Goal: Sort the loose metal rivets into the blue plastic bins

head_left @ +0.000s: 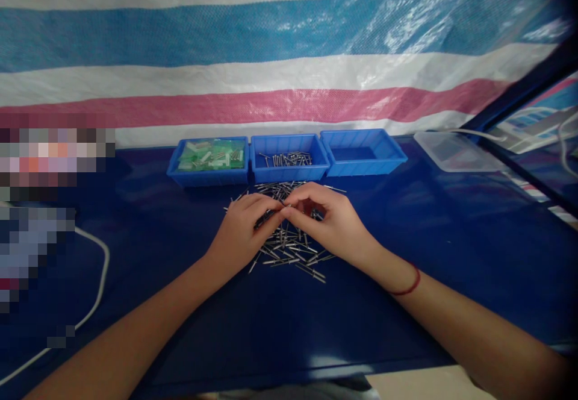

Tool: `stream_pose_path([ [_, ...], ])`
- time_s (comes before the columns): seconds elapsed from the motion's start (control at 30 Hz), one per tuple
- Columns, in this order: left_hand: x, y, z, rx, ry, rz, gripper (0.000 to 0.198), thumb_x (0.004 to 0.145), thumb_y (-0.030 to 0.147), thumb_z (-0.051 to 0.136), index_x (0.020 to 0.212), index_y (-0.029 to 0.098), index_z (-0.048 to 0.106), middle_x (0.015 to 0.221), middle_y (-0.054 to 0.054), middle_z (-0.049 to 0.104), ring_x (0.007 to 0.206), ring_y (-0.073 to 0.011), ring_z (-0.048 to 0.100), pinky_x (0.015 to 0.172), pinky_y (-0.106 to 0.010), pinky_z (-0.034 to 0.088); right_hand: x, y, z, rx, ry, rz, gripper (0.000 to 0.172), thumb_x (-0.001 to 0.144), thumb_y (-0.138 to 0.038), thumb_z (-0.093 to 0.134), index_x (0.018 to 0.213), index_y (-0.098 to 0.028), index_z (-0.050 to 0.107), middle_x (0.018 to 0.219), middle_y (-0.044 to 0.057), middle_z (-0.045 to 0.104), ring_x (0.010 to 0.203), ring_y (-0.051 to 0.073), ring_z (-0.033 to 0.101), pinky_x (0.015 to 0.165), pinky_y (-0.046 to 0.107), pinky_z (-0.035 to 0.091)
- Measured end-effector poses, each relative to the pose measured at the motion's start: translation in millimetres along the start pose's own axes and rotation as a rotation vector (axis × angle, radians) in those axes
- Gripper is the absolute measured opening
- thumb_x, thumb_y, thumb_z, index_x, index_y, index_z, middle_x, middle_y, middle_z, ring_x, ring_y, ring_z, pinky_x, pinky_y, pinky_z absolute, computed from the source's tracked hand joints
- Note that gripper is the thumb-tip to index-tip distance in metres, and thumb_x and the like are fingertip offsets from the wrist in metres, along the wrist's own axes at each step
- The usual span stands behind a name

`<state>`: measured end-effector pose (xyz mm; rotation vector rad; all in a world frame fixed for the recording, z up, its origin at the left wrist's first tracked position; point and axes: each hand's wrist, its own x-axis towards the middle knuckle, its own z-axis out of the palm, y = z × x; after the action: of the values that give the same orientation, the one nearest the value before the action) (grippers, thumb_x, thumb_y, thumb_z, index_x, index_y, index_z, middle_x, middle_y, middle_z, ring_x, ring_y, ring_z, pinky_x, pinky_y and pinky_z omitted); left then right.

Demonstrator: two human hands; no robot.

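Note:
A loose pile of small metal pins (pixel 289 249) lies on the dark blue table (pixel 406 219) just in front of three blue bins. My left hand (pixel 241 231) rests over the left of the pile, fingers curled and pinched on several pins. My right hand (pixel 329 222) sits over the right of the pile, its fingers bent and pinched toward the left hand's fingertips; what it holds is too small to make out. The fingertips of both hands meet above the pile. A red string circles my right wrist.
The left blue bin (pixel 208 160) holds green and clear small bags, the middle bin (pixel 289 158) a few pins, the right bin (pixel 362 152) looks bare. A clear plastic lid (pixel 454 150) lies at the right. A white cable (pixel 97 279) curves on the left. A striped tarp hangs behind.

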<state>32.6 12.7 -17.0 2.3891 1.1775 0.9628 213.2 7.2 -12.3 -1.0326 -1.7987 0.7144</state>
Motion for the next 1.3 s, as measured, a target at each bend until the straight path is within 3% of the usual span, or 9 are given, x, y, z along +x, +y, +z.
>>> stream_pose_path([
  [0.07, 0, 1, -0.3, -0.012, -0.012, 0.0, 0.016, 0.092, 0.031, 0.054, 0.092, 0.019, 0.064, 0.091, -0.004, 0.068, 0.087, -0.0179, 0.064, 0.078, -0.031, 0.047, 0, -1, 0, -0.014, -0.004, -0.068, 0.003, 0.084, -0.02, 0.062, 0.084, -0.018, 0.065, 0.081, 0.003, 0.066, 0.07, 0.012, 0.058, 0.063, 0.026, 0.047],
  [0.27, -1, 0, -0.8, -0.065, -0.011, -0.027, 0.012, 0.09, 0.027, 0.057, 0.092, 0.018, 0.064, 0.091, -0.004, 0.068, 0.088, -0.0174, 0.063, 0.078, -0.03, 0.047, 0, -4, -4, -0.049, -0.049, -0.196, 0.015, 0.088, -0.015, 0.057, 0.098, -0.017, 0.068, 0.094, 0.007, 0.068, 0.087, 0.015, 0.063, 0.075, 0.028, 0.052],
  [0.43, -1, -1, -5.3, -0.04, 0.062, -0.068, 0.009, 0.088, 0.027, 0.059, 0.088, 0.019, 0.062, 0.088, -0.002, 0.067, 0.084, -0.0166, 0.063, 0.075, -0.029, 0.047, 0, -4, -9, -0.259, -0.056, -0.256, 0.019, 0.091, -0.019, 0.052, 0.1, -0.017, 0.069, 0.097, 0.009, 0.069, 0.091, 0.018, 0.063, 0.081, 0.034, 0.052],
  [0.53, -1, 0, -9.6, -0.031, 0.077, -0.06, 0.013, 0.089, 0.03, 0.058, 0.096, 0.02, 0.061, 0.09, -0.002, 0.067, 0.086, -0.0167, 0.063, 0.078, -0.03, 0.047, 7, -4, -13, -0.38, -0.087, -0.272, 0.02, 0.093, -0.022, 0.049, 0.095, -0.018, 0.069, 0.096, 0.007, 0.069, 0.09, 0.019, 0.063, 0.081, 0.037, 0.05],
  [0.7, -2, -7, -14.3, 0.064, 0.028, 0.01, 0.025, 0.092, 0.03, 0.053, 0.114, 0.019, 0.058, 0.098, -0.006, 0.067, 0.094, -0.0195, 0.061, 0.086, -0.035, 0.046, 37, 8, -27, -0.564, 0.089, -0.22, 0.026, 0.095, -0.026, 0.045, 0.092, -0.016, 0.069, 0.093, 0.009, 0.068, 0.09, 0.022, 0.061, 0.082, 0.038, 0.047],
  [0.83, -5, -19, -13.4, 0.169, -0.1, 0.125, 0.026, 0.093, 0.03, 0.051, 0.115, 0.024, 0.063, 0.122, -0.007, 0.062, 0.116, -0.0236, 0.053, 0.098, -0.041, 0.04, 47, 16, -27, -0.726, 0.12, -0.186, 0.026, 0.093, -0.03, 0.048, 0.098, -0.014, 0.068, 0.095, 0.013, 0.066, 0.091, 0.026, 0.058, 0.08, 0.04, 0.044],
  [0.9, -7, -22, -12.2, 0.192, -0.168, 0.151, 0.024, 0.094, 0.028, 0.049, 0.111, 0.024, 0.065, 0.126, -0.007, 0.06, 0.121, -0.0246, 0.051, 0.1, -0.043, 0.038, 42, 14, -22, -0.71, 0.042, -0.227, 0.023, 0.092, -0.027, 0.049, 0.096, -0.014, 0.067, 0.094, 0.012, 0.066, 0.089, 0.024, 0.057, 0.08, 0.038, 0.043],
  [1.07, -8, -23, -10.4, 0.193, -0.213, 0.14, 0.023, 0.094, 0.025, 0.047, 0.103, 0.019, 0.067, 0.117, -0.008, 0.062, 0.112, -0.0228, 0.055, 0.097, -0.04, 0.041, 28, 8, -9, -0.712, -0.378, -0.306, 0.018, 0.09, -0.022, 0.052, 0.089, -0.017, 0.069, 0.09, 0.007, 0.065, 0.084, 0.019, 0.055, 0.076, 0.033, 0.039],
  [1.3, -9, -24, -8.4, 0.207, -0.207, 0.123, 0.021, 0.093, 0.025, 0.048, 0.099, 0.019, 0.067, 0.116, -0.009, 0.061, 0.107, -0.0233, 0.057, 0.093, -0.041, 0.044, 35, 3, -1, -0.979, -0.511, -0.34, 0.011, 0.087, -0.019, 0.057, 0.09, -0.017, 0.067, 0.09, 0.007, 0.063, 0.085, 0.021, 0.051, 0.069, 0.033, 0.029],
])
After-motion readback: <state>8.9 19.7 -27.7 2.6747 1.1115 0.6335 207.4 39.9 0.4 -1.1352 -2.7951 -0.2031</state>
